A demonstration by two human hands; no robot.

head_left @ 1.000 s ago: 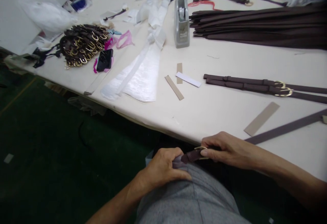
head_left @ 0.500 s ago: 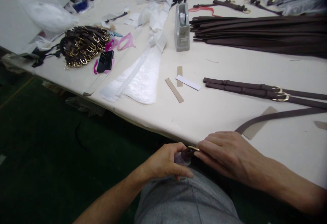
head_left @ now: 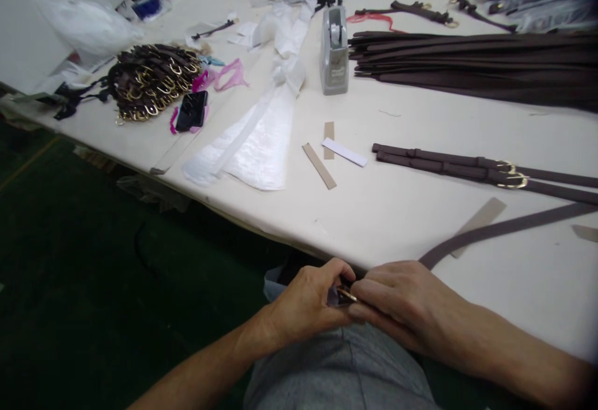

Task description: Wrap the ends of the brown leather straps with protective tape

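At the table's near edge both my hands meet around the buckle end of a dark brown belt. My left hand curls round that end, where some clear plastic wrap shows between thumb and fingers. My right hand pinches the belt beside the gold buckle; its fingers hide part of the metal. From under the right hand the strap runs up onto the table and off to the right. Two more brown belts with gold buckles lie side by side beyond my right hand.
A grey tape dispenser stands near a stack of brown straps. White plastic sleeves, small card strips, a phone and a heap of buckled straps lie on the white table.
Both hands have moved slightly down, drawing the belt with them. My left fingers have closed further around the buckle end, and pale plastic now shows behind the left hand.
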